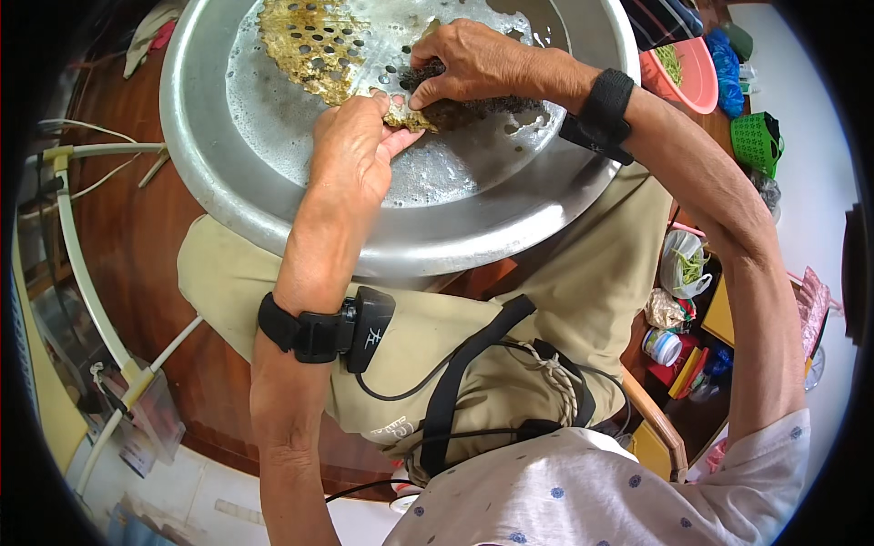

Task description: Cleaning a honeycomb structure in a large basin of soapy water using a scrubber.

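A large round metal basin (437,256) stands before me with soapy, murky water in it. A flat perforated metal plate (375,61) lies in the basin, its left part coated with yellow-brown grime. My left hand (362,133) grips the plate's near edge, thumb on top and fingers beneath. Just to the right, my right hand (471,61) is curled over a dark, frizzy scouring pad (427,72) and presses it on the plate, the thumb beside the left fingertips. Dark matter also shows under my right wrist; what it is I cannot tell.
A pink basin (700,75) with green beans, a green perforated basket (756,143) and a plastic bag of green beans (683,263) are at the right. On the left stands a pale tubular frame (92,266). A cable (403,396) runs across my lap.
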The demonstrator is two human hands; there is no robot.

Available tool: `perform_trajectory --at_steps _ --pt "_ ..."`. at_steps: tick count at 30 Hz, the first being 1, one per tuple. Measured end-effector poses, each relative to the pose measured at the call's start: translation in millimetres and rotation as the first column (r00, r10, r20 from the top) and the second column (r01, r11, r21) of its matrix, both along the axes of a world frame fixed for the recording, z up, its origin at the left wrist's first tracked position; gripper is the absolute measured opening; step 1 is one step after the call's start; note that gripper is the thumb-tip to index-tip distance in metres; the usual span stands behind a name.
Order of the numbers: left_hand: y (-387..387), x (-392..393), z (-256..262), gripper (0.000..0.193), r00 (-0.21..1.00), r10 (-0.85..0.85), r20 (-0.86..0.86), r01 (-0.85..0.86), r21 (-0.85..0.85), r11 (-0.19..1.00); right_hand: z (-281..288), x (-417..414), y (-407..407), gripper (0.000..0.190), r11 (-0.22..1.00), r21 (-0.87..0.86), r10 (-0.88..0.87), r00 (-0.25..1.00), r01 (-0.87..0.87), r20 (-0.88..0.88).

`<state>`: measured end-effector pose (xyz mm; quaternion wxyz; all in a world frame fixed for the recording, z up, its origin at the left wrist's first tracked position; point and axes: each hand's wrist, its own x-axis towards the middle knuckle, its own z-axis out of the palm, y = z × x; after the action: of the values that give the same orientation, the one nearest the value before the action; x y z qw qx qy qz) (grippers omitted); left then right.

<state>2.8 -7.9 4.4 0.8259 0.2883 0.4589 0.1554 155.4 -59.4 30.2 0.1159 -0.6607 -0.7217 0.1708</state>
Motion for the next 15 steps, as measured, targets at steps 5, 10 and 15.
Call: perform_trajectory --at_steps 5,10,15 --pt "1.5 -0.7 -0.3 0.02 0.999 -0.01 -0.038 0.011 0.014 1.0 1.4 -0.9 9.1 0.041 0.989 -0.146 0.008 0.997 -0.019 -0.077" --pt "0.8 0.1 -0.4 0.02 1.0 -0.004 -0.014 0.004 -0.007 1.0 -0.3 0.3 13.1 0.037 0.99 -0.133 0.051 0.998 -0.054 -0.032" --pt "0.6 0.3 0.2 0.02 0.999 0.002 -0.051 -0.003 -0.017 1.0 -0.5 -1.0 9.7 0.036 0.989 -0.131 0.059 0.997 -0.064 -0.042"
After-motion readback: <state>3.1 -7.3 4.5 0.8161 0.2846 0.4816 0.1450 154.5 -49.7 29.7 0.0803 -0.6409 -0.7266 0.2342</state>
